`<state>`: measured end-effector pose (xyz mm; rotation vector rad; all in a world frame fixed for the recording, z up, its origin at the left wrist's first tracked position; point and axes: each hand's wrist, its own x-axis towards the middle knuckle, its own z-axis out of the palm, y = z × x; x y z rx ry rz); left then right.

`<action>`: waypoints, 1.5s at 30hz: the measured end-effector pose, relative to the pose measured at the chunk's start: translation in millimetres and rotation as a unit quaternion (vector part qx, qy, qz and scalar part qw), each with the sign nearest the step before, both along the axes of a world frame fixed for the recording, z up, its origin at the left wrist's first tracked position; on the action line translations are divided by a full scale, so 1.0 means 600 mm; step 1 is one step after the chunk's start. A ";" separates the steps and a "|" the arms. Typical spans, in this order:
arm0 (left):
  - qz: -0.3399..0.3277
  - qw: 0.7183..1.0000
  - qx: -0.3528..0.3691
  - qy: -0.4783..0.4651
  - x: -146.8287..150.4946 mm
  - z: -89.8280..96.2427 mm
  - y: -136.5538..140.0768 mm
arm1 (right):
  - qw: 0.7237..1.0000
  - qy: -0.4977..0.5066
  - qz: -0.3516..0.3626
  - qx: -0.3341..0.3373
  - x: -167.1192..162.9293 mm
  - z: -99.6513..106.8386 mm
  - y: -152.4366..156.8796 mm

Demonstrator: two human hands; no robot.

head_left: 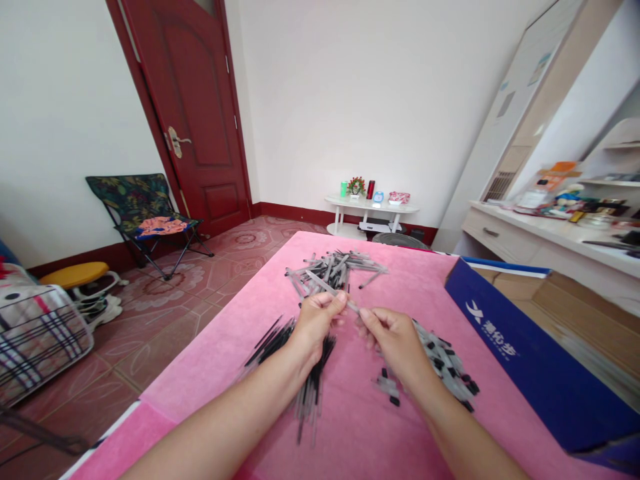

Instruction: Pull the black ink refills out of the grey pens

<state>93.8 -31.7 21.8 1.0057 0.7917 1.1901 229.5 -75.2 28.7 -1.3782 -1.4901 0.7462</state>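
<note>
A frosted, translucent pen barrel [320, 281] slants between both hands above the table. My left hand [320, 319] pinches it near its middle, with thumb and fingers closed. At its near end, my right hand [387, 328] is also closed in a pinch; whether a cap or refill sits between those fingers is too small to tell. Beyond the hands lies a loose pile of pen barrels [333, 267]. Thin dark pen refills [313, 393] spread beneath and beside my left forearm. Clear pen caps with black ends [445, 360] are heaped beside my right forearm, partly hidden by it.
A pink cloth [240, 300] covers the table. On the right side stands an open blue cardboard box [500, 340] with pale contents. Past it is a white counter [530, 227] with bottles and small items. A folding chair [145, 207] stands on the floor at left.
</note>
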 end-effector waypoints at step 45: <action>0.050 0.996 -0.072 -0.024 -0.014 -0.011 0.028 | 0.905 -0.407 -0.115 -0.044 0.039 0.037 -0.007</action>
